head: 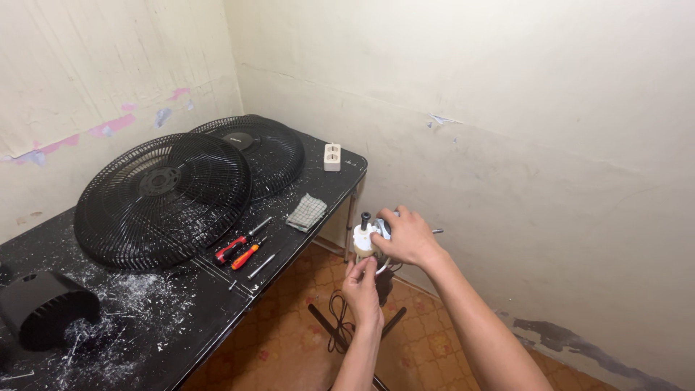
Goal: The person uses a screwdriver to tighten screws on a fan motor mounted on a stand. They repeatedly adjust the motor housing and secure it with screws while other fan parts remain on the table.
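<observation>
Beside the black table (217,318), both hands' grip on fan motor (367,239), right hand (407,237) above, left hand (360,285) below, 2 fan grilles (163,199), screwdrivers (242,251) near.

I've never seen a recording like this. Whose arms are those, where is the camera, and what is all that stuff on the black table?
There is no machine here: the camera sits on a person's head and looks down, so the two bare arms coming up from the bottom edge are that person's own. The right hand grips the top of a small white fan motor on a stand over the tiled floor; the left hand pinches something just beneath it, too small to make out. To the left, a black table flecked with white bits carries two round black fan grilles, two red-handled screwdrivers, a folded checked cloth, a white socket block and a black hood-shaped cover near the front corner.
</observation>
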